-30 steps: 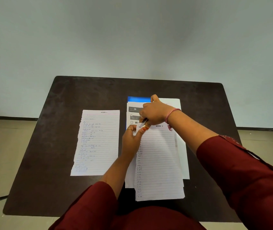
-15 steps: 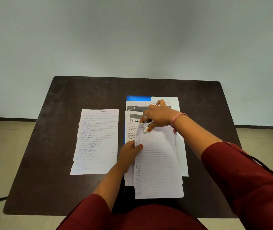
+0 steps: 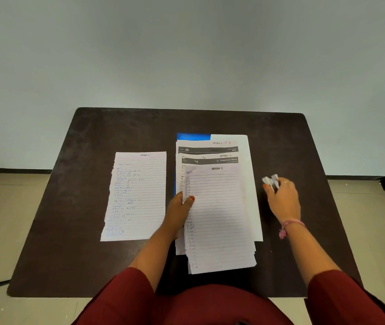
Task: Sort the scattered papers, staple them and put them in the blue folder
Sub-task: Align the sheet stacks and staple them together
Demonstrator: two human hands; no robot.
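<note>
Stapler held in curled grip of right hand, over table right of stack. Stack's left edge pinched by left hand. Folder seen under stack. Half second earlier, stapler was at stack's top-left corner; since moved right.

A dark table is seen against a pale wall. Left of centre, one lined sheet lies alone. At centre, a stack of papers is laid over the blue folder, of which only an upper corner shows. The stack's left edge is pinched by the left hand. At right, a small stapler, blurred, is gripped by the right hand over the bare tabletop.
</note>
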